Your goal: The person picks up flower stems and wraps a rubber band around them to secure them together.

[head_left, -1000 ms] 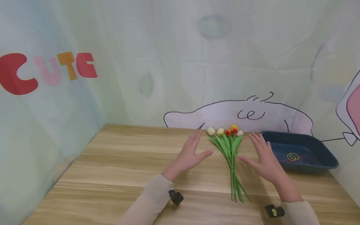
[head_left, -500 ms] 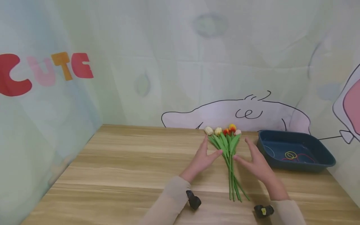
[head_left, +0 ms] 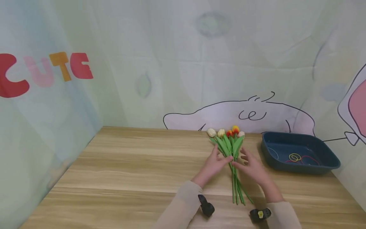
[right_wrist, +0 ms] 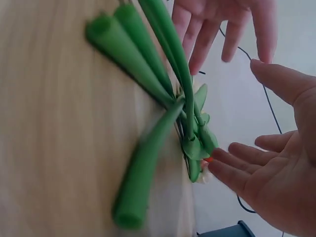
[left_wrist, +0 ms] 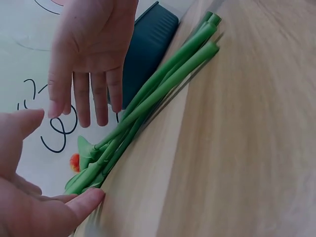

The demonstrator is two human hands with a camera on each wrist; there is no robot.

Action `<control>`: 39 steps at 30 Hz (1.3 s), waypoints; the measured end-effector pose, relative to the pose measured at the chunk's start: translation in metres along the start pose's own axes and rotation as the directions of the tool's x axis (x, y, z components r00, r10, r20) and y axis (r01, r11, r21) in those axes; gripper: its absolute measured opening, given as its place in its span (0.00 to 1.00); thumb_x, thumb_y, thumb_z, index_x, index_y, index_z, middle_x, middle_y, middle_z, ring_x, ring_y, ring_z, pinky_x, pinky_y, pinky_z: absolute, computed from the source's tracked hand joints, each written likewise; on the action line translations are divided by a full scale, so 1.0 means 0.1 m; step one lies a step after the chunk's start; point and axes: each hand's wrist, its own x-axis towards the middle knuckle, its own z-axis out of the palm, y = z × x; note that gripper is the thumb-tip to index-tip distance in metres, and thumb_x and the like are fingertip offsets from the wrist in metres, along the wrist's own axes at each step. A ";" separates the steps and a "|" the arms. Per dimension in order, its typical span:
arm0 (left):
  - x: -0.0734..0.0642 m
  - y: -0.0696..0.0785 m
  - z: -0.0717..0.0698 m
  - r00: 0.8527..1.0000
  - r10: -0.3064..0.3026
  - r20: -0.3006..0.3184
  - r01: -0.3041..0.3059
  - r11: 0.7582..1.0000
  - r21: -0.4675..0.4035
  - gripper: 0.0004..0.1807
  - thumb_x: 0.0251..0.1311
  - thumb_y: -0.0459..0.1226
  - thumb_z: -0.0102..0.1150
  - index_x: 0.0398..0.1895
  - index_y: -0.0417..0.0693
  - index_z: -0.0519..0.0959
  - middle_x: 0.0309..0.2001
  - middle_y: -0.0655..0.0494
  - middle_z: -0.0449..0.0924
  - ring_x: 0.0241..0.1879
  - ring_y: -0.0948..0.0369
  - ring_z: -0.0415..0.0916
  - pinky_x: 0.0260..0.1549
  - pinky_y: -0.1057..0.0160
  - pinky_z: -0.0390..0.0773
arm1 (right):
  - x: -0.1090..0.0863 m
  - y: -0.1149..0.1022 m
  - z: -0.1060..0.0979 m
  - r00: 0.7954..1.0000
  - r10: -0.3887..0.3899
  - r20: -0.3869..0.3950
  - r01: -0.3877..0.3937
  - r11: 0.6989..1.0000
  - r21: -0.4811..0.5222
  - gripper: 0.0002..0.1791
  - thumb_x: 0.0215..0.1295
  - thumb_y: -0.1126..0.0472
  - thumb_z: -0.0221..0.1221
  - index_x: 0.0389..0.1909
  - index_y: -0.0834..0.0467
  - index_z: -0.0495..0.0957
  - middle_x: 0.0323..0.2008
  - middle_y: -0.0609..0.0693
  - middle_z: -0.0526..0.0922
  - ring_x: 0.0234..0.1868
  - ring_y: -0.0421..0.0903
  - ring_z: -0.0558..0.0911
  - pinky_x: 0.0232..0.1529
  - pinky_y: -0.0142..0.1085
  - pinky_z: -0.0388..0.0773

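Several artificial tulips (head_left: 228,144) lie in a loose bunch on the table, white, pale yellow, red-orange and pink heads at the back. Their green stems (left_wrist: 163,86) cross and fan out toward the front. At the left of the bunch is my left hand (head_left: 213,165), its thumb over the upper stems and fingers spread. Opposite it, my right hand (head_left: 254,170) has loosely bent fingers beside the leaves, with the thumb near the left thumb. Both wrist views show the palms facing each other across the bunch, the right palm (right_wrist: 276,173) gripping nothing.
A dark blue tray (head_left: 303,169) stands at the right back of the wooden table (head_left: 137,168). Inside it are a yellow band (head_left: 294,157), a red band (head_left: 310,156) and a pale one. A printed curtain (head_left: 143,63) hangs behind the table.
Both hands have moved inward from either side of the tulips, and the thumbs now nearly meet over the stems. The flowers still lie in place.
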 end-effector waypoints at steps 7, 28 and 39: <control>0.00 -0.01 0.09 0.998 -0.055 -0.023 0.055 0.998 -0.004 0.48 0.58 0.51 0.64 0.75 0.47 0.50 0.66 0.34 0.64 0.64 0.40 0.64 0.63 0.39 0.68 | 0.00 0.06 0.03 0.994 0.077 0.071 -0.083 0.993 0.080 0.50 0.65 0.48 0.61 0.72 0.72 0.44 0.67 0.74 0.58 0.65 0.69 0.66 0.63 0.59 0.69; -0.02 -0.05 0.26 0.995 -0.101 0.018 0.103 0.977 -0.185 0.33 0.60 0.31 0.61 0.68 0.34 0.62 0.55 0.35 0.73 0.40 0.54 0.82 0.34 0.61 0.87 | 0.00 0.12 0.15 0.976 0.173 0.129 -0.211 0.891 0.402 0.34 0.63 0.73 0.56 0.65 0.81 0.52 0.60 0.78 0.66 0.48 0.51 0.82 0.48 0.40 0.84; -0.01 -0.04 0.25 0.995 -0.095 0.031 0.100 0.970 -0.220 0.29 0.60 0.28 0.58 0.65 0.31 0.64 0.47 0.41 0.78 0.37 0.57 0.81 0.32 0.62 0.86 | 0.02 0.12 0.18 0.976 0.157 0.151 -0.211 0.854 0.475 0.29 0.65 0.75 0.50 0.64 0.82 0.54 0.58 0.76 0.70 0.47 0.48 0.83 0.50 0.40 0.83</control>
